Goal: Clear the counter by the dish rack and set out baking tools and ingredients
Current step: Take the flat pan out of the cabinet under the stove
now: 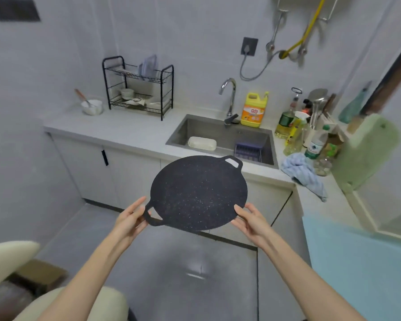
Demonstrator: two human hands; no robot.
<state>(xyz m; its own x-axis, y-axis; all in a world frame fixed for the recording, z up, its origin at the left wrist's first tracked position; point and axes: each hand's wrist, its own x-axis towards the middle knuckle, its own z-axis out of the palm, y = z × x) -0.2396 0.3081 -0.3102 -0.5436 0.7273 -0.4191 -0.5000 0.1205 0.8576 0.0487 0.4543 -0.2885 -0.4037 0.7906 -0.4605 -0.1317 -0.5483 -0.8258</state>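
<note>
Head view: we hold the black speckled griddle pan (198, 193) in the air before the counter (125, 130), below the sink (218, 128). Our left hand (131, 220) grips its near loop handle; our right hand (250, 220) pinches the rim.

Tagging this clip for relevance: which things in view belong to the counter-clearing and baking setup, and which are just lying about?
Job: black griddle pan, held by left hand and right hand; dish rack; counter beside it; white bowl with utensil.
Lying about: yellow detergent jug; blue cloth; oil bottle; sink.
</note>
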